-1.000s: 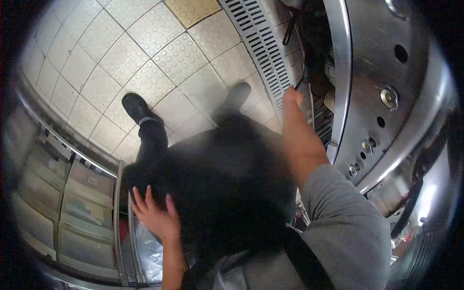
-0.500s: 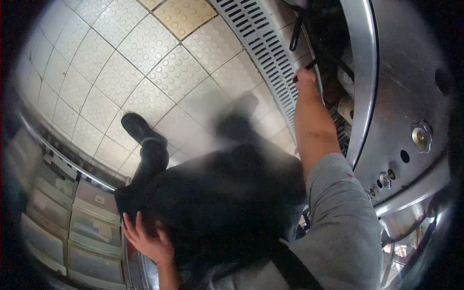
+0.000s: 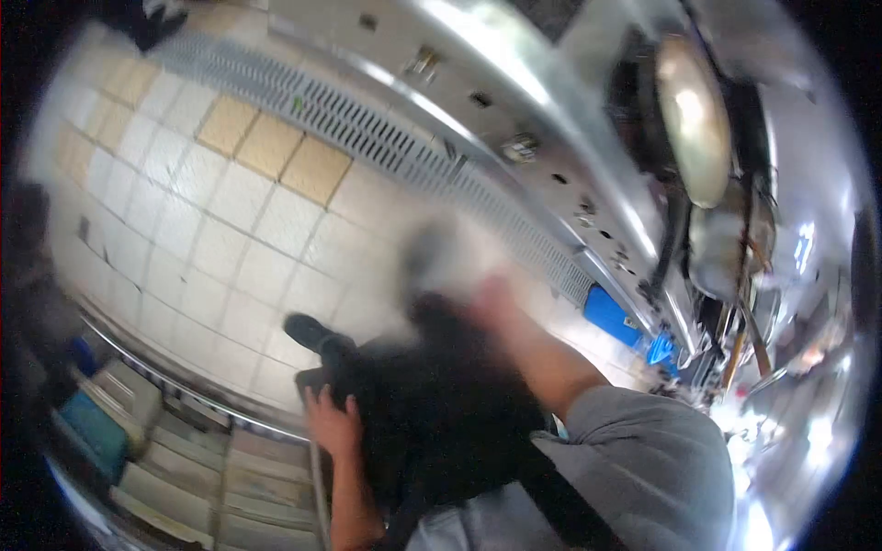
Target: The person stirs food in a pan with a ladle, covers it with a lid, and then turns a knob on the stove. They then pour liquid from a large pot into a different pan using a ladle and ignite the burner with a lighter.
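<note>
My left hand [image 3: 334, 423] is beside my dark-clothed thigh, near the metal edge of the counter above the drawers [image 3: 175, 468]. Its fingers are spread and nothing is in them. My right hand [image 3: 496, 298] is stretched out in front of my dark apron [image 3: 450, 395], over the tiled floor [image 3: 266, 257]. Motion smears it, so its fingers and anything in them cannot be made out. My dark shoe [image 3: 308, 331] stands on the tiles.
A slotted floor drain [image 3: 358, 119] runs along the steel stove front [image 3: 478, 101] with its knobs. On the stove lie a wok [image 3: 694, 119] and other cookware. A blue container [image 3: 610, 315] sits low at right. Dark shapes, perhaps people, show at left.
The view has swung round and shows the stove top and more drain. My right hand has come away from the dark handle under the stove. My left hand remains spread at my side.
</note>
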{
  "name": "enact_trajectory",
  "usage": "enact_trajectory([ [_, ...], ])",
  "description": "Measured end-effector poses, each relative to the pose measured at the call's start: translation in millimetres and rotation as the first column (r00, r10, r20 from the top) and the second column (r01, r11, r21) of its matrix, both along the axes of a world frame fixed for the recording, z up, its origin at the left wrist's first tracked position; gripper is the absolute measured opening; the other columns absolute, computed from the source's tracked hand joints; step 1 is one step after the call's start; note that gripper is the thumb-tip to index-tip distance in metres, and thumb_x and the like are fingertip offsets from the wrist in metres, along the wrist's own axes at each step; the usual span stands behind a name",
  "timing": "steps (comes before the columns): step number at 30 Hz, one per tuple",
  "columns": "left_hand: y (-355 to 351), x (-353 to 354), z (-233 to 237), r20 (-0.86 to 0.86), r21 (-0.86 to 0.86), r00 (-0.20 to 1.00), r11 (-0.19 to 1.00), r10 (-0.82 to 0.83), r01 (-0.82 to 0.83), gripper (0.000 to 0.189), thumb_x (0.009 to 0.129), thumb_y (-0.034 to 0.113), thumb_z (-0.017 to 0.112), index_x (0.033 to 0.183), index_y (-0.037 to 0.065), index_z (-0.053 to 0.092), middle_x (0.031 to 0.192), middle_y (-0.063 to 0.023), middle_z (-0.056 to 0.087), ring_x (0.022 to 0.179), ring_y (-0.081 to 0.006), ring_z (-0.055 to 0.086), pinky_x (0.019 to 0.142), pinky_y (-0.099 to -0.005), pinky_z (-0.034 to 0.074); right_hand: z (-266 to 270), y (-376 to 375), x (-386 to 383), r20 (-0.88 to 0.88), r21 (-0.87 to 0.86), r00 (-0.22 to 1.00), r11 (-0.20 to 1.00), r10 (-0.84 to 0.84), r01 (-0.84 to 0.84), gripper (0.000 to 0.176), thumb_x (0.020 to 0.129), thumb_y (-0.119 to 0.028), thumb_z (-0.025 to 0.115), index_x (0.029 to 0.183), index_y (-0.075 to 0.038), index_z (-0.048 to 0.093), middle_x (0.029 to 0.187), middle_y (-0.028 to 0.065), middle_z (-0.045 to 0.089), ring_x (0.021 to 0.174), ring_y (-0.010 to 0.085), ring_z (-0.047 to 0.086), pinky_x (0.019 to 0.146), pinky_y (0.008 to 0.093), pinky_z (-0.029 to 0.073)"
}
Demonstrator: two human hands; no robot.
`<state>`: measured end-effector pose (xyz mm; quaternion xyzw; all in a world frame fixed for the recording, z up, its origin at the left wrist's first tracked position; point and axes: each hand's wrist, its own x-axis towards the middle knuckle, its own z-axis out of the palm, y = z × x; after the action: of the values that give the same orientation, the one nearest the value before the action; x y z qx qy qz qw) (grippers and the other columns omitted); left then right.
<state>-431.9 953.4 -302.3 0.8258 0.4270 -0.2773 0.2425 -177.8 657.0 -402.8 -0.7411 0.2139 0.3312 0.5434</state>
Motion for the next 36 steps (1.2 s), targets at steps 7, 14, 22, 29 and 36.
enact_trajectory([
  [7, 64, -13, 23, 0.13, -0.437, 0.991, 0.899, 0.023, 0.037, 0.055, 0.083, 0.043, 0.065, 0.121, 0.004, 0.061, 0.126, -0.0208, 0.058, 0.116, -0.0376, 0.055, 0.1, -0.0454, 0.042, 290, -13, 33, -0.131, 0.545, 0.856, 0.685, -0.5, 0.483, 0.064, 0.094, -0.063, 0.039, 0.117, -0.005, 0.053, 0.106, 0.0174, 0.064, 0.102, 0.0323, 0.061, 0.089, 0.0475, 0.051],
  [14, 160, 39, 18, 0.431, -0.391, 0.899, 0.882, -0.079, 0.265, 0.053, 0.086, 0.03, 0.071, 0.121, -0.007, 0.058, 0.105, -0.0185, 0.068, 0.096, -0.0225, 0.064, 0.084, -0.0324, 0.05, 373, 85, 105, 0.072, 0.505, 0.808, 0.72, -0.584, 0.476, 0.015, 0.093, -0.021, 0.06, 0.087, -0.01, 0.051, 0.064, -0.001, 0.047, 0.04, 0.0079, 0.032, 0.035, 0.0249, 0.023],
  [22, 222, 173, 64, 0.566, -0.28, 0.824, 0.942, 0.009, 0.183, 0.051, 0.086, 0.027, 0.069, 0.123, -0.006, 0.057, 0.103, -0.0135, 0.067, 0.092, -0.0186, 0.061, 0.08, -0.0304, 0.048, 390, 123, 118, 0.189, 0.528, 0.884, 0.803, -0.428, 0.276, 0.014, 0.089, -0.016, 0.061, 0.096, -0.01, 0.05, 0.059, -0.002, 0.045, 0.039, 0.0075, 0.035, 0.035, 0.0247, 0.025],
  [29, 210, 231, 122, 0.427, -0.567, 0.886, 0.816, 0.179, 0.108, 0.049, 0.088, 0.029, 0.068, 0.127, 0.001, 0.057, 0.103, -0.0082, 0.066, 0.079, -0.0148, 0.059, 0.069, -0.0282, 0.048, 371, 186, 186, 0.173, 0.547, 0.94, 0.822, -0.295, 0.158, 0.02, 0.09, -0.015, 0.063, 0.101, -0.006, 0.05, 0.061, -0.0014, 0.045, 0.042, 0.0068, 0.037, 0.037, 0.0239, 0.028],
  [36, 268, 325, 165, 0.298, -0.752, 0.886, 0.66, 0.356, -0.012, 0.046, 0.09, 0.029, 0.065, 0.128, 0.005, 0.056, 0.108, -0.0057, 0.066, 0.085, -0.0167, 0.064, 0.069, -0.0278, 0.051, 355, 221, 194, 0.136, 0.405, 0.969, 0.904, -0.209, 0.138, 0.027, 0.091, -0.017, 0.062, 0.112, -0.004, 0.05, 0.065, 0.0013, 0.048, 0.043, 0.0093, 0.04, 0.037, 0.025, 0.031],
])
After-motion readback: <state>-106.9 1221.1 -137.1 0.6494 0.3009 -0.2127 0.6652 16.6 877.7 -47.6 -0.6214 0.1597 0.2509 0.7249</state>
